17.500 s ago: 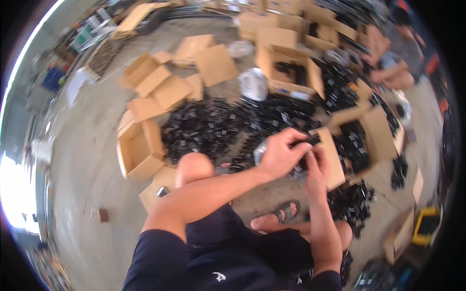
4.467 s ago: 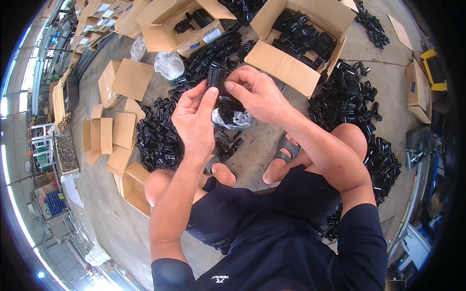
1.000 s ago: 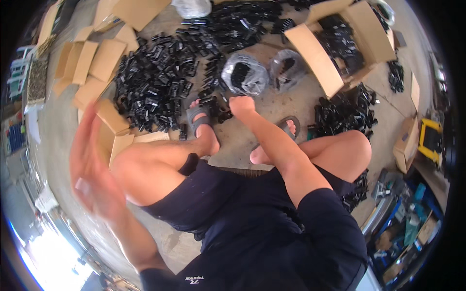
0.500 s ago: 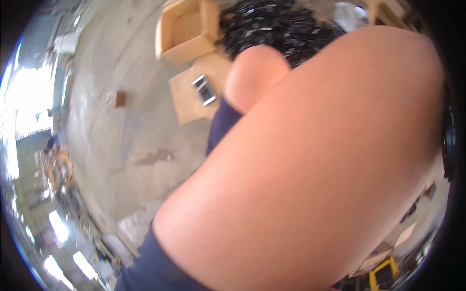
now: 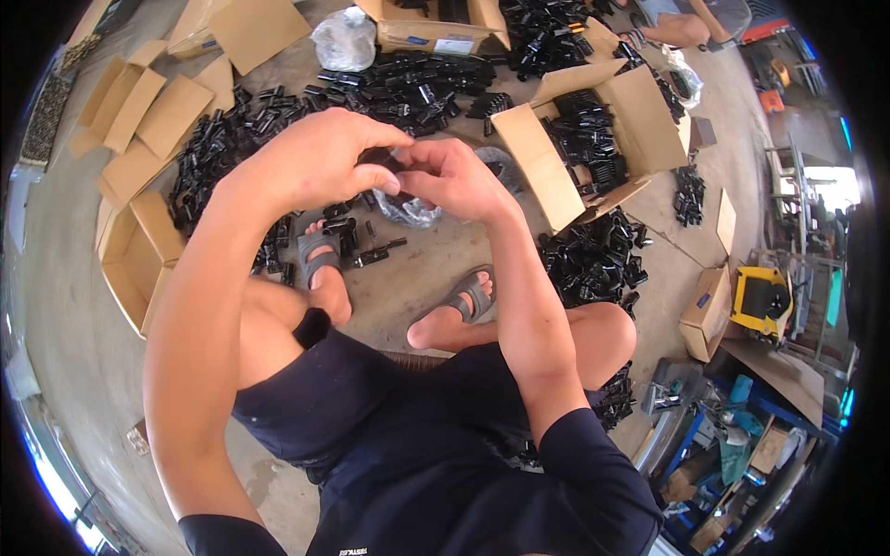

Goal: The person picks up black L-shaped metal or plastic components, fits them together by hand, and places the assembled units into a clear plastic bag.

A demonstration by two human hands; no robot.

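Observation:
My left hand (image 5: 320, 165) and my right hand (image 5: 456, 183) meet in front of me, above the floor. Both have fingers curled, thumbs pointing at each other, and fingertips pinched close together. Something dark shows between them, mostly hidden by the fingers; I cannot make out its kind. Behind and below the hands lies a wide heap of black tubular parts (image 5: 408, 88). A clear plastic bag (image 5: 408, 211) lies on the floor just under the hands. A few loose black parts (image 5: 378, 252) are beside my left sandal (image 5: 318, 248).
An open cardboard box (image 5: 640, 111) of black parts stands at right, with another heap (image 5: 598, 259) nearer me. More open boxes (image 5: 139, 255) line the left. A person's leg (image 5: 677, 32) shows at far right. A cluttered blue rack (image 5: 681, 445) stands at lower right.
A large blurred bare limb close to the camera no longer fills the view. The view has swung from the floor with a phone on cardboard; both hands now show together.

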